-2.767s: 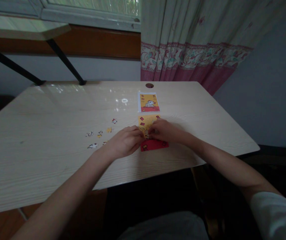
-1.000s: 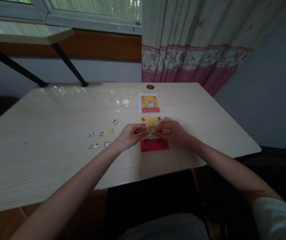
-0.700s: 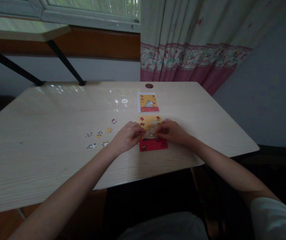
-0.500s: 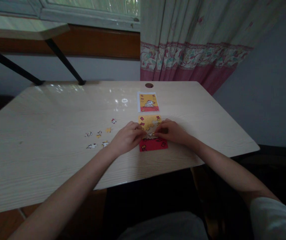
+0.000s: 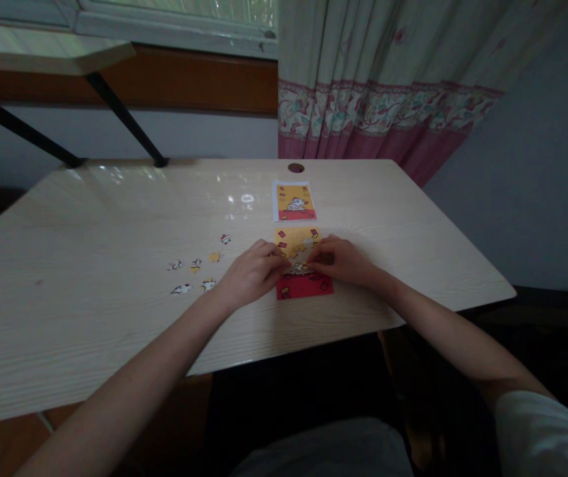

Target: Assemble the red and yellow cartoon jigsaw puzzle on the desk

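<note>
A partly assembled jigsaw puzzle [image 5: 303,287], yellow at the top and red at the bottom, lies on the table before me. Its middle has a gap where the pale surface shows. From the left, my left hand [image 5: 256,270] reaches over the puzzle's edge, fingers bent together at the gap. Opposite it, my right hand [image 5: 338,260] has thumb and fingertips pinched at a small white puzzle piece [image 5: 299,267] in the middle of the picture. What the left fingertips hold, if anything, is too small to make out.
Several loose puzzle pieces [image 5: 195,265] lie left of my left hand. A reference picture card [image 5: 295,201] rests just beyond the puzzle. Farther back are a round hole [image 5: 296,168] in the table [image 5: 388,199], a curtain [image 5: 363,112] and a raised shelf [image 5: 50,53] on black legs.
Both hands stay over the middle of the puzzle, with only very slight finger movement. The whole view has shifted slightly; the loose pieces lie as before.
</note>
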A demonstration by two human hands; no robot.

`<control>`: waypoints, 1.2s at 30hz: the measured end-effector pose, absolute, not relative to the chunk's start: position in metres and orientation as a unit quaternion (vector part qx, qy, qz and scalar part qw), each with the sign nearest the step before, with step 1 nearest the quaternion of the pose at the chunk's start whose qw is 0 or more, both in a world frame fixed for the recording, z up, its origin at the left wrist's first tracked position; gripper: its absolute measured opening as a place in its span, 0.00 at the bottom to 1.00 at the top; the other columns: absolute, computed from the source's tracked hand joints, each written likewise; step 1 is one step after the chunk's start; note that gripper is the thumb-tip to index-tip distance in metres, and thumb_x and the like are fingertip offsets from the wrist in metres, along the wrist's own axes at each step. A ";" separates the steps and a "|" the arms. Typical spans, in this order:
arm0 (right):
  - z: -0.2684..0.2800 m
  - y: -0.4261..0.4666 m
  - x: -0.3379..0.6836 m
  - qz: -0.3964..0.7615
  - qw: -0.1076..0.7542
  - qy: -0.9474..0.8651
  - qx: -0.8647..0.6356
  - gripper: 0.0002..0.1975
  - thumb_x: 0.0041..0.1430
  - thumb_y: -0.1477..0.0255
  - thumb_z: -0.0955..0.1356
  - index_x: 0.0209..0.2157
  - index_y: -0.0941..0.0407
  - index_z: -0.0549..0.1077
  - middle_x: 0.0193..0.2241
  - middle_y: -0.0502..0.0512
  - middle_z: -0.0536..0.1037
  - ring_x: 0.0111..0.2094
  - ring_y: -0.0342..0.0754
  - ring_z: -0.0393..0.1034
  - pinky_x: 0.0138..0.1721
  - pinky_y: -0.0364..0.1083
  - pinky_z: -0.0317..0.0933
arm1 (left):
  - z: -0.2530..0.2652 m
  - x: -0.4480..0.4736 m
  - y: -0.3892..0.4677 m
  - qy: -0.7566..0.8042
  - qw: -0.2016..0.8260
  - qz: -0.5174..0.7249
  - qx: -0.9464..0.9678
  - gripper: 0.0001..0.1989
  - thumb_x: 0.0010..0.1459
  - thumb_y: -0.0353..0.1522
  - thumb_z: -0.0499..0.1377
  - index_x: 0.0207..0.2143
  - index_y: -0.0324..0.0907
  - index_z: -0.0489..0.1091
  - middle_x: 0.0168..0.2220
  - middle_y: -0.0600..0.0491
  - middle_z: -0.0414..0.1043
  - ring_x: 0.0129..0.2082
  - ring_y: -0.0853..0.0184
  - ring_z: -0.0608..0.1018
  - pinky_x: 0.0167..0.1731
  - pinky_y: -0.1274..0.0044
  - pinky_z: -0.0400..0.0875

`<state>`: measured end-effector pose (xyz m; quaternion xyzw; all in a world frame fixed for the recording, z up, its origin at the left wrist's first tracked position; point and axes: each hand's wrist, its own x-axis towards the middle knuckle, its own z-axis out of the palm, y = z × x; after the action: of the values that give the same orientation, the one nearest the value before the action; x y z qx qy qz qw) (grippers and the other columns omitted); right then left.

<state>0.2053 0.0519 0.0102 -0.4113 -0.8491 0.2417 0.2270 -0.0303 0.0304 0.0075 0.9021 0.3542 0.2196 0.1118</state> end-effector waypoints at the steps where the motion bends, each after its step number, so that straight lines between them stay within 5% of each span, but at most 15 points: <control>1: 0.010 0.052 0.205 0.241 0.231 -0.849 -0.409 0.01 0.50 0.74 0.71 0.28 0.56 0.76 0.23 0.49 0.72 0.28 0.42 0.63 0.31 0.42 0.56 | 0.008 -0.030 0.030 0.356 0.113 0.223 0.900 0.12 0.57 0.27 0.52 0.40 0.39 0.74 0.36 0.47 0.69 0.38 0.62 0.69 0.39 0.69 0.68; 25: 0.011 0.050 0.204 0.213 0.331 -0.848 -0.355 0.01 0.52 0.73 0.71 0.29 0.55 0.75 0.25 0.50 0.74 0.30 0.44 0.66 0.34 0.44 0.60 | 0.009 -0.020 0.032 0.407 0.187 0.334 0.829 0.06 0.54 0.34 0.58 0.30 0.43 0.73 0.27 0.53 0.74 0.31 0.67 0.71 0.35 0.73 0.65; 36: 0.008 0.053 0.196 0.152 0.297 -0.881 -0.336 0.05 0.57 0.69 0.68 0.30 0.53 0.75 0.28 0.52 0.74 0.35 0.47 0.66 0.38 0.46 0.58 | 0.000 -0.019 0.035 0.414 0.415 0.360 0.726 0.07 0.51 0.33 0.59 0.34 0.41 0.69 0.28 0.54 0.73 0.20 0.74 0.66 0.20 0.80 0.60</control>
<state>0.1963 0.0531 0.0084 -0.3363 -0.8806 0.1523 0.2970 -0.0188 0.0354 0.0002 0.7262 0.4135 0.3603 0.4145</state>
